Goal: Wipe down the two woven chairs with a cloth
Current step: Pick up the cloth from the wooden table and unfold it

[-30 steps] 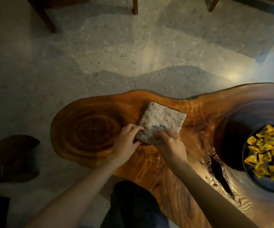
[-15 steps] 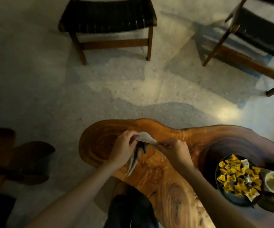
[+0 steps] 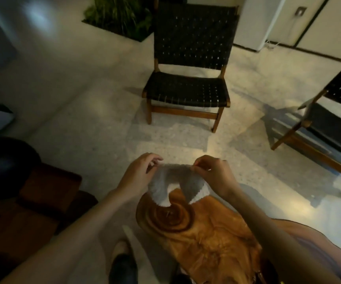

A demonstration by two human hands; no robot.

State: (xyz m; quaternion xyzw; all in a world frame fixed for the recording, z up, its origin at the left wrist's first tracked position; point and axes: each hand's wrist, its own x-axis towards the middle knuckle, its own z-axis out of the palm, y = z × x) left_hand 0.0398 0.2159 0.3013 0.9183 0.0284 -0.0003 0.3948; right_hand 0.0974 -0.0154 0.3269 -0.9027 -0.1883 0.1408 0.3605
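A pale textured cloth hangs spread between my two hands above the end of a wooden slab table. My left hand pinches its left top corner and my right hand pinches the right one. A black woven chair with a wooden frame stands straight ahead on the floor, facing me. A second woven chair stands at the right edge, partly cut off.
A planter with green plants sits behind the first chair to the left. Dark brown seating lies at my left. A white wall unit stands at the back right. Pale terrazzo floor lies between table and chairs.
Both hands lifted the cloth off the table and unfolded it between them. The view rose from the tabletop to show both chairs in full.
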